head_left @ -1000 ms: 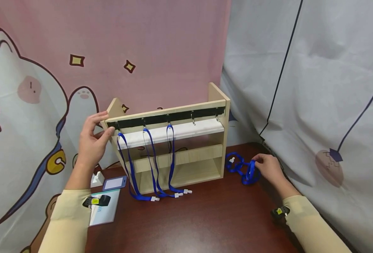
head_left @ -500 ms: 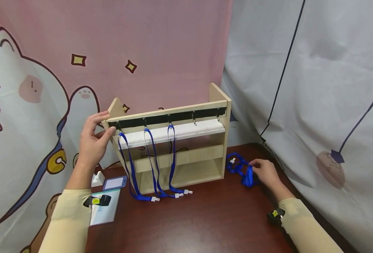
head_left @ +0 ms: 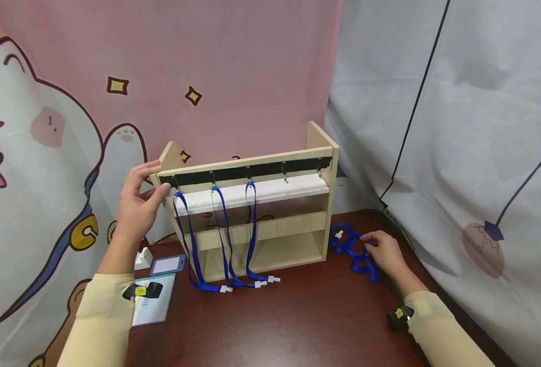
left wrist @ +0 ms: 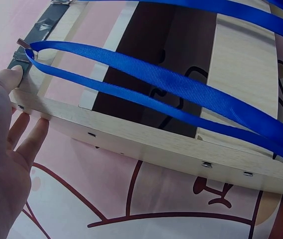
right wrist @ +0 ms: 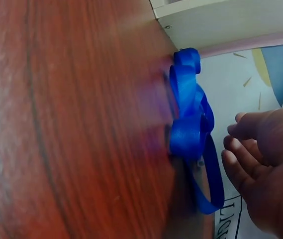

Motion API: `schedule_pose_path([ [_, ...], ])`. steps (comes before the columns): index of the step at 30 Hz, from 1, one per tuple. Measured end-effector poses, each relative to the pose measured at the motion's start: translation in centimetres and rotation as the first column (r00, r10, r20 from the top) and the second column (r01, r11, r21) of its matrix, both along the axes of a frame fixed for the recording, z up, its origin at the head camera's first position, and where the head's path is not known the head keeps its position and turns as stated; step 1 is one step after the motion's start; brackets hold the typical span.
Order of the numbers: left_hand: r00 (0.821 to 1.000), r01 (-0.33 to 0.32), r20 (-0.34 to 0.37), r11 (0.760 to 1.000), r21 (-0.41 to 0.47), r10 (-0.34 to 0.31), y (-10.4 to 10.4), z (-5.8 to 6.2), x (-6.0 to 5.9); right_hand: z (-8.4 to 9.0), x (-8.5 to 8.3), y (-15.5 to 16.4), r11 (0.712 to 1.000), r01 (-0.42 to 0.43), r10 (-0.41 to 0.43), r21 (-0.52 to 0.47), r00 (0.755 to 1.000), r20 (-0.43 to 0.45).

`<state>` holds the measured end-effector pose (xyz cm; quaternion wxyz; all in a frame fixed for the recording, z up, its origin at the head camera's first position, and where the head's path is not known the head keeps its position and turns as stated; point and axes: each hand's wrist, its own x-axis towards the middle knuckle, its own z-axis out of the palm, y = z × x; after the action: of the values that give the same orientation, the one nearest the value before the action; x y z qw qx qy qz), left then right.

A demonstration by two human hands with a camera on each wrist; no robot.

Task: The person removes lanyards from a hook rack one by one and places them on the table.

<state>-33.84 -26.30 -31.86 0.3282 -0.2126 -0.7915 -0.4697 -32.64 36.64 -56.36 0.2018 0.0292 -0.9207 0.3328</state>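
Tabletop (head_left: 298, 326) nearest, dark red-brown; a white booklet (head_left: 154, 303) lies at its left, a blue card holder (head_left: 167, 265) just beyond. Right hand (head_left: 386, 252) beside the loose blue lanyard (right wrist: 187, 137), right of the rack: fingers loosely bent, nothing in their grasp, a slim gap to the ribbon in the wrist view. One strap or several, can't tell. Its white clip (head_left: 339, 234) lies toward the rack.

Left hand (head_left: 137, 209) grips the upper left corner of the wooden rack (head_left: 293, 225), thumb in front, fingers along the outer side. Three hung lanyards (left wrist: 158, 75) on the left hooks; fourth hook (head_left: 285, 173) and fifth hook (head_left: 319, 173) bare. Patterned backdrop (head_left: 256, 66) behind.

Judgement: pinch a single strand, lift slowly, let tangles fall free; steady rack throughout.
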Motion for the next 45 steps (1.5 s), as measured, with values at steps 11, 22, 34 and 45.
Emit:
schedule_pose_path([
  [11,1.0,0.018,-0.022,1.0,0.01,-0.018,0.0,0.1,0.2,2.6,0.7,-2.7,0.997,0.0,-0.009,-0.076,0.994,-0.108],
  [22,0.999,0.034,-0.03,0.999,0.013,-0.034,0.2,0.1,0.3,8.3,4.1,-12.0,0.952,-0.133,0.008,-0.277,0.912,-0.41],
  [34,0.999,0.028,-0.031,1.0,0.007,-0.028,0.0,0.1,0.1,9.1,4.3,-22.5,0.874,-0.364,0.233,-0.323,0.896,-0.378],
  [45,0.998,0.041,-0.046,0.999,0.009,-0.04,0.0,0.1,0.0,8.4,3.3,-30.6,0.908,-0.295,0.202,-0.297,0.931,-0.305],
])
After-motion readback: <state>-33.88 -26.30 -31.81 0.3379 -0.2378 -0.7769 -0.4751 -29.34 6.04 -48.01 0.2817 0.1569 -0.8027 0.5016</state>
